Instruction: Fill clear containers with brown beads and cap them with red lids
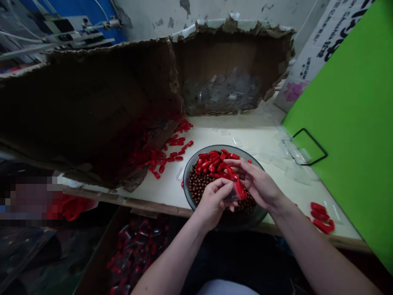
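Observation:
A round bowl (pixel 188 180) at the table's front edge holds small brown balls (pixel 199 186) on the near side and red caps (pixel 211 162) on the far side. Both hands meet over it. My left hand (pixel 213 200) pinches a small clear plastic piece with a red cap (pixel 238 190) on its end. My right hand (pixel 256 182) has its fingers curled round the same red-capped piece from the right, thumb and forefinger reaching toward the red caps.
A torn cardboard box (pixel 92 106) lies open on the left with red caps (pixel 172 147) spilling out. Another torn box (pixel 233 61) at the back holds clear plastic pieces. A green board (pixel 353 123) stands at right. Finished red pieces (pixel 321 219) lie at right; a bin (pixel 138 246) sits below.

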A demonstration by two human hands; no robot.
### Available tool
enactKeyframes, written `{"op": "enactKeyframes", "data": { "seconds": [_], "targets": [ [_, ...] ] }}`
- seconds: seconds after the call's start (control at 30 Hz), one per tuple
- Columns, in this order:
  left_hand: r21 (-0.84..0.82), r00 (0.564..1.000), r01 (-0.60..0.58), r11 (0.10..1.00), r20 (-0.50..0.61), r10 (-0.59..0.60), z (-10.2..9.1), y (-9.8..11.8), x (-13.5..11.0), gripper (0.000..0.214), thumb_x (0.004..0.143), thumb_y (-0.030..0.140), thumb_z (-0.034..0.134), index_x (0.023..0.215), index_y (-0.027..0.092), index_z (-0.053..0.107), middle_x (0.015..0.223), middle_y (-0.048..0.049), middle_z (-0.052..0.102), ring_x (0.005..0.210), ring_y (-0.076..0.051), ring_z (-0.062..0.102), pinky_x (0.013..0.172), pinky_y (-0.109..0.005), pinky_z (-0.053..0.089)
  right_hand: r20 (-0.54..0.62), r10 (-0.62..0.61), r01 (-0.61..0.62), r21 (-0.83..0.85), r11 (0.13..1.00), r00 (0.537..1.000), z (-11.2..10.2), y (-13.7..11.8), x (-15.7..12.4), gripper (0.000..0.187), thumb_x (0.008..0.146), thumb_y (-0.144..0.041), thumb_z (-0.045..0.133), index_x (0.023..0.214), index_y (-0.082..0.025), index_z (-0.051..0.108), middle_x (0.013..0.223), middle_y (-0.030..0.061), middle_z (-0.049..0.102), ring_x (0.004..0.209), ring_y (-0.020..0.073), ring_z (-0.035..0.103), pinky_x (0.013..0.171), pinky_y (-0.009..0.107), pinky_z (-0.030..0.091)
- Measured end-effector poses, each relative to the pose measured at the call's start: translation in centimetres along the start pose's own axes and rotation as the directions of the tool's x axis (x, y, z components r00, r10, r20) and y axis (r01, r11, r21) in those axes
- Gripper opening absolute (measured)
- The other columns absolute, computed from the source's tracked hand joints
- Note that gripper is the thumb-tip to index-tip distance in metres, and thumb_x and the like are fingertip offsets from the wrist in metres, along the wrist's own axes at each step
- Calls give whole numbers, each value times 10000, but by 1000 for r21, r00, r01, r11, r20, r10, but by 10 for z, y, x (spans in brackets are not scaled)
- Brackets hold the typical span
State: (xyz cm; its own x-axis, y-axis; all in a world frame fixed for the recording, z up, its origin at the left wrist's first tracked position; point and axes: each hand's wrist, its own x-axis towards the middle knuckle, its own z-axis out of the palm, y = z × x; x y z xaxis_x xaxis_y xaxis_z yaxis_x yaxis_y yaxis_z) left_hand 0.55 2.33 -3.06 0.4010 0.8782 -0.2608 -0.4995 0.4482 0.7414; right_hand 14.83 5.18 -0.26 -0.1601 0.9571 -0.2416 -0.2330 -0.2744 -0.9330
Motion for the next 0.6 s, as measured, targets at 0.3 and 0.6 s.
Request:
{"op": "enactKeyframes", "data": {
  "seconds": [0.3,0.6],
  "targets": [
    [-1,998,34,999,-51,-34,2,-6,-1,269,754,348,687,792,110,568,617,-13,614,465,-71,553,398,-141,427,-60,-73,74,0,997,996,1,-8,8,272,804,-400,660,970,-187,696,540,-59,503,443,45,364,424,168,292],
    [218,978,-46,975,-190,89,22,-21,0,373,805,468,615,645,168,460,412,65,473,283,-49,394,272,-128,226,-58,-169,157,-169,973,984,16,6,6,317,902,-426,508,1018,-177,667,607,-43,459,515,68,378,467,202,293]
  ]
}}
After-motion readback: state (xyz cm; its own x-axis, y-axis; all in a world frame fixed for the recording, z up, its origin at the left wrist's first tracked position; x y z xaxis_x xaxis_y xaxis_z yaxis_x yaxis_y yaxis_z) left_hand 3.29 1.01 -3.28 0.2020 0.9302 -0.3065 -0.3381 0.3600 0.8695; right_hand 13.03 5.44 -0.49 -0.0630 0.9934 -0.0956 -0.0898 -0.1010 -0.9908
